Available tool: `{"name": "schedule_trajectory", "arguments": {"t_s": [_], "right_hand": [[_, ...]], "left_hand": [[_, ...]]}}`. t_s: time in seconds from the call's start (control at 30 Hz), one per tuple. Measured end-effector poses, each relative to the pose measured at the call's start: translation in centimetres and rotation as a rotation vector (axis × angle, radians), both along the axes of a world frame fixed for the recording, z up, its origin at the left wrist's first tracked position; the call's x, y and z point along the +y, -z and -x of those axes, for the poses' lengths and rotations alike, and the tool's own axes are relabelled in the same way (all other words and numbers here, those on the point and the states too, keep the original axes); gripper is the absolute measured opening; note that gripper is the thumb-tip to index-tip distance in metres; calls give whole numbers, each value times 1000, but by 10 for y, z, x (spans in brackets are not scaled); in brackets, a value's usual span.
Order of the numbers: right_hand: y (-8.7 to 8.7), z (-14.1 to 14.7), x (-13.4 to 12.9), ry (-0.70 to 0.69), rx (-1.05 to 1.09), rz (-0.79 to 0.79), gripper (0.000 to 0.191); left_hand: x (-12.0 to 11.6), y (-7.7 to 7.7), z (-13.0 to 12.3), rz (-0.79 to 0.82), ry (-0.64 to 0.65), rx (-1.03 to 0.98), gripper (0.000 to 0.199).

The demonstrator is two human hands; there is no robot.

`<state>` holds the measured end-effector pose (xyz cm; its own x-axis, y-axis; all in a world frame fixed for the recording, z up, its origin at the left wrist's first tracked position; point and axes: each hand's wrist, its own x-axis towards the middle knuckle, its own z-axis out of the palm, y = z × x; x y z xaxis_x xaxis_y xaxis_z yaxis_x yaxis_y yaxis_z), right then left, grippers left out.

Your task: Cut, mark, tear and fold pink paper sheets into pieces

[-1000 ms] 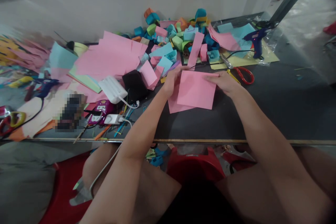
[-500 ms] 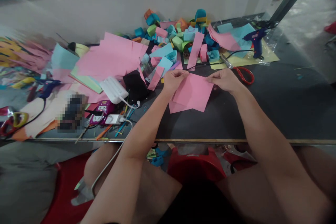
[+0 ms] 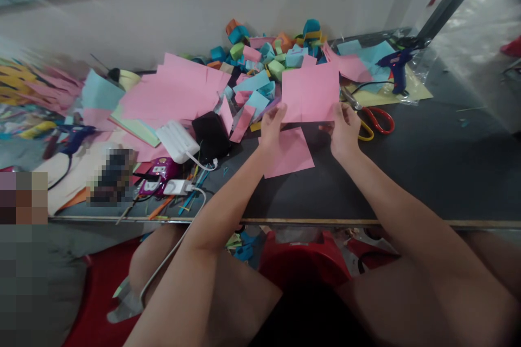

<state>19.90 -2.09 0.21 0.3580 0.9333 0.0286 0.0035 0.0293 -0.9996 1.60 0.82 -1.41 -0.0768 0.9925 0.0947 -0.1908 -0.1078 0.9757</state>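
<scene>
Left grip (image 3: 272, 129) and right grip (image 3: 345, 129) clamp the pink sheet (image 3: 310, 92) by its near corners, the rest extending beyond them.

Raised pink sheet (image 3: 310, 92) blocks my view of part of the far paper pile (image 3: 244, 59). Lower pink sheet (image 3: 292, 154): left side partly covered by my left hand (image 3: 272, 127). Dark item (image 3: 112, 176), left on the surface (image 3: 427, 168), pixelated, can't ID. Yellow-black paper (image 3: 16, 82), far left: blurred, cut by frame edge.
</scene>
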Motion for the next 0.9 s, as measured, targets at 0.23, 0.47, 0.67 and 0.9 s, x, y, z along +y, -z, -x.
{"name": "schedule_trajectory", "arguments": {"t_s": [0.23,0.47,0.67,0.9], "right_hand": [[-4,13,-7,-100,-48,-58,59],[-5,5,-4,-182,-38,10,48],[-8,-10,4,-149,-66,44,54],[-23,-13,-4,-172,-265,-116,72]], "left_hand": [[-35,-10,-31,-30,158,-17,38],[-22,-12,-22,98,70,-11,34],[-23,-12,-19,146,248,-15,32],[-17,-12,-7,115,243,114,45]]}}
